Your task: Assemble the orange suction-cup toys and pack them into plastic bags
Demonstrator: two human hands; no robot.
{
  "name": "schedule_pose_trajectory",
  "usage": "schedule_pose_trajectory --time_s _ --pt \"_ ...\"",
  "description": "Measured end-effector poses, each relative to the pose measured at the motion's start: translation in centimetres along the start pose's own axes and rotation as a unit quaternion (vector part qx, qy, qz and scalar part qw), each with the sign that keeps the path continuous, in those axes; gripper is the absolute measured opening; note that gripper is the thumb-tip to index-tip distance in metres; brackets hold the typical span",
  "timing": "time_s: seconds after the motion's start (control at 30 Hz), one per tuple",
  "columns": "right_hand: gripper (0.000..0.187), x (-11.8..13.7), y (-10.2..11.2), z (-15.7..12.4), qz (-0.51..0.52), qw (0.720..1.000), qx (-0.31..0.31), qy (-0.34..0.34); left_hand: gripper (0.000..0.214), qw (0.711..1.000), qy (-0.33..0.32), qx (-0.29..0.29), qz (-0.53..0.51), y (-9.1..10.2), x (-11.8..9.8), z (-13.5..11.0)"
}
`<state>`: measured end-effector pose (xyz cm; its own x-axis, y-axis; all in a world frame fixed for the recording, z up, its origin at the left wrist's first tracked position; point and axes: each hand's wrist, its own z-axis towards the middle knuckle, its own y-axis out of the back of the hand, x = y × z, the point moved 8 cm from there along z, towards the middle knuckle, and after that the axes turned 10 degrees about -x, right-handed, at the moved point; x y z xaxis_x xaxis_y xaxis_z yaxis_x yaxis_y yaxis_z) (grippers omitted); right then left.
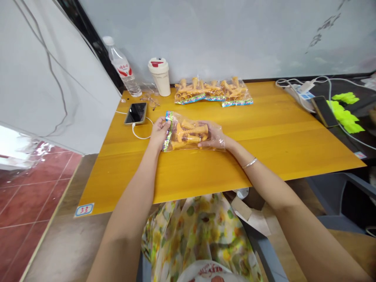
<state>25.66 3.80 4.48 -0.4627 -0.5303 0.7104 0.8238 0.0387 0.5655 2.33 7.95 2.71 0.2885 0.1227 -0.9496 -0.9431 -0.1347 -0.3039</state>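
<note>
Between my hands is a clear plastic bag point(188, 135) of orange plastic pieces, with a colourful printed header strip along its left end. My left hand point(160, 129) pinches that header end, thumb on top. My right hand point(214, 136) grips the other end, its fingers curled around the bag and seen partly through the film. The bag is just over the middle of the yellow-brown tabletop point(264, 129); whether it touches the wood I cannot tell. Similar bags of orange pieces point(199, 91) lie against the back wall, with another such bag point(235, 92) at their right.
At the back left stand a water bottle point(123, 68) and a white lidded cup point(160, 76). A phone point(136, 113) with a white cable point(138, 135) lies left of my hand. At right are cables, another phone point(324, 111) and neon-yellow pieces point(346, 113).
</note>
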Motion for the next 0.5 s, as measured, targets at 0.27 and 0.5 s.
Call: schedule_pose_trajectory --time_s 0.27,0.5 --pt "0.081 0.1 -0.2 -0.1 -0.033 0.999 -0.013 -0.026 0.037 0.999 -0.010 -0.021 -0.024 -0.2 -0.4 -0.4" --pt "0.090 1.0 -0.4 -0.1 -0.057 0.996 -0.032 -0.054 0.035 0.999 -0.008 -0.042 -0.033 -0.4 -0.8 -0.8"
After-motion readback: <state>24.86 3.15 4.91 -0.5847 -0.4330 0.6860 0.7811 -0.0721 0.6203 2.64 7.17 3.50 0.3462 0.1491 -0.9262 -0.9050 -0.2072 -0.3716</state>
